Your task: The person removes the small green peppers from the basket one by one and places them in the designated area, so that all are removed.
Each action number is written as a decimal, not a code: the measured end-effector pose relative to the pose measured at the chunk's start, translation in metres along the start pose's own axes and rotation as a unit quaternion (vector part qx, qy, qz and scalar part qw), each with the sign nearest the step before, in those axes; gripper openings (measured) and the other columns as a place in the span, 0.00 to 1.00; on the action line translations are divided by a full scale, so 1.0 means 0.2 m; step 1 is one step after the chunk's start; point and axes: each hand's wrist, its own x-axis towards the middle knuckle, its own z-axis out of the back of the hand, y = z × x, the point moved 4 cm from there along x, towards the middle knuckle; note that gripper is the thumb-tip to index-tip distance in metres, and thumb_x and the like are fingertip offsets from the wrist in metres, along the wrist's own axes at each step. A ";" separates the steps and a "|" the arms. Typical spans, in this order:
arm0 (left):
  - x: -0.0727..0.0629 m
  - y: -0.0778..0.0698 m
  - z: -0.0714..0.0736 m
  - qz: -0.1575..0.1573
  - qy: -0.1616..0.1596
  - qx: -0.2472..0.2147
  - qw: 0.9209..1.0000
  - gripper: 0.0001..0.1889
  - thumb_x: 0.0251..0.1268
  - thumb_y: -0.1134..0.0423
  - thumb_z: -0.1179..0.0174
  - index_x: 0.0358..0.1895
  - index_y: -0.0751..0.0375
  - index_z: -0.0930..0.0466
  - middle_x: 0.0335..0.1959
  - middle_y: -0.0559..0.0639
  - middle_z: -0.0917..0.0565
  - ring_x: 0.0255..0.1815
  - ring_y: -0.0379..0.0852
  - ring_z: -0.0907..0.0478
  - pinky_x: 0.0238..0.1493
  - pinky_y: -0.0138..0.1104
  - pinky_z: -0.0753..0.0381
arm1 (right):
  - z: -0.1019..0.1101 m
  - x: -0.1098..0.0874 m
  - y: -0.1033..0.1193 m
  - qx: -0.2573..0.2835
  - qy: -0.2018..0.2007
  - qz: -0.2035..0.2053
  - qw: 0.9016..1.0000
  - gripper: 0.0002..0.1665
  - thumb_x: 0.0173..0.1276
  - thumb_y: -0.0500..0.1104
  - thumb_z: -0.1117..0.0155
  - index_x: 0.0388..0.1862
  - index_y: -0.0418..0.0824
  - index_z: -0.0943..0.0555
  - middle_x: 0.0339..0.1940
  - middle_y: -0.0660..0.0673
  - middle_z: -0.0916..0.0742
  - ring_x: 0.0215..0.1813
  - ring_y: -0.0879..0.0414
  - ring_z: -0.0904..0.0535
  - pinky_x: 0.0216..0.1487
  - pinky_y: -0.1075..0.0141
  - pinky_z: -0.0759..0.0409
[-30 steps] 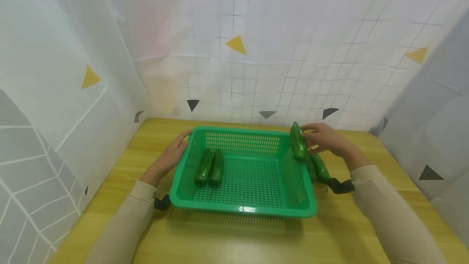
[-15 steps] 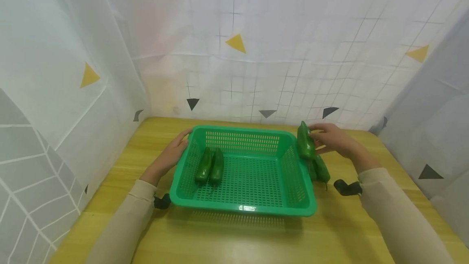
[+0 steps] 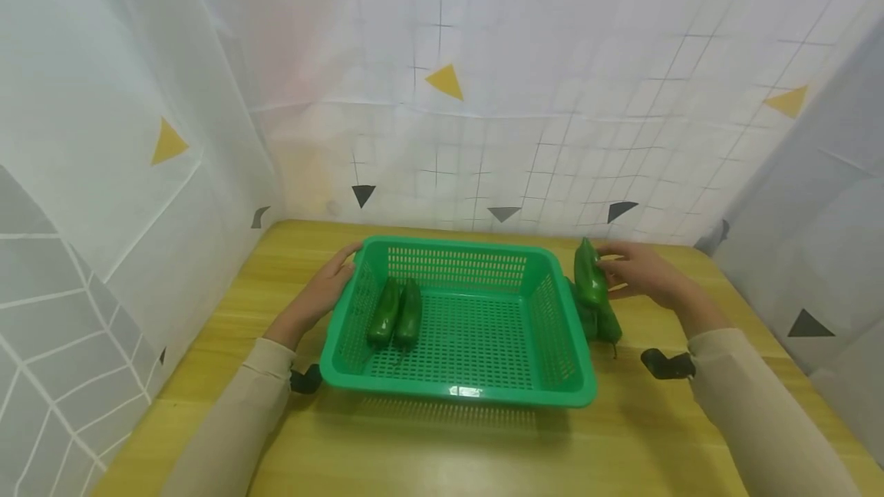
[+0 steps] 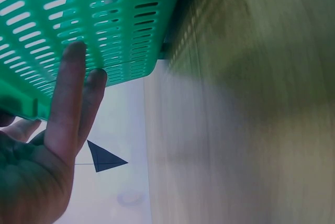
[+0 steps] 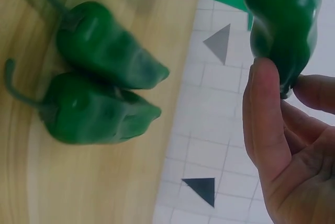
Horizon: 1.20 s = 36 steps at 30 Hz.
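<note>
In the head view, my right hand (image 3: 638, 273) pinches a glossy green pepper (image 3: 590, 274) above the table, just right of the green plastic basket (image 3: 456, 393). The right wrist view shows thumb and fingers on the narrow tip of this pepper (image 5: 282, 20). Beneath it two more peppers, a near one (image 5: 97, 111) and its neighbour (image 5: 102, 43), lie side by side on the table with curved stems. My left hand (image 3: 321, 294) holds the basket's left rim, with two straight fingers (image 4: 68, 98) against its slotted wall. Inside the basket lie two peppers, a left one (image 3: 384, 317) and a right one (image 3: 410, 317).
Wooden table (image 3: 442, 459) lies under everything. A white patterned sheet (image 3: 497, 121) hangs behind it and along both sides. Black wrist straps or mounts show near both sleeves, such as the right one (image 3: 666, 364).
My right hand has moved right with the pepper, from over the basket's right rim to above the two peppers outside, and lowered slightly. The left hand and basket have stayed still.
</note>
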 end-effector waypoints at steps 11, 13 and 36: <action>0.01 0.00 0.00 -0.003 -0.002 -0.001 1.000 0.27 0.87 0.53 0.66 0.83 0.50 0.51 0.62 0.65 0.25 0.53 0.57 0.24 0.55 0.48 0.25 | 0.01 -0.05 -0.16 -0.002 0.007 -0.034 0.999 0.32 0.83 0.41 0.52 0.75 0.20 0.43 0.56 0.29 0.19 0.52 0.43 0.16 0.50 0.50 0.16; 0.01 0.00 0.00 -0.003 -0.002 0.003 1.000 0.27 0.87 0.53 0.66 0.83 0.50 0.52 0.62 0.66 0.26 0.54 0.57 0.24 0.55 0.48 0.26 | 0.01 -0.06 -0.19 -0.002 0.009 -0.041 0.999 0.32 0.83 0.41 0.53 0.75 0.20 0.43 0.56 0.28 0.19 0.52 0.42 0.16 0.50 0.50 0.16; 0.00 0.00 0.00 -0.004 -0.006 0.001 1.000 0.27 0.86 0.50 0.65 0.82 0.47 0.48 0.66 0.61 0.27 0.58 0.57 0.25 0.60 0.52 0.28 | 0.05 -0.15 -0.40 -0.018 0.007 -0.089 0.996 0.33 0.84 0.42 0.55 0.75 0.20 0.45 0.59 0.23 0.21 0.56 0.37 0.19 0.51 0.47 0.17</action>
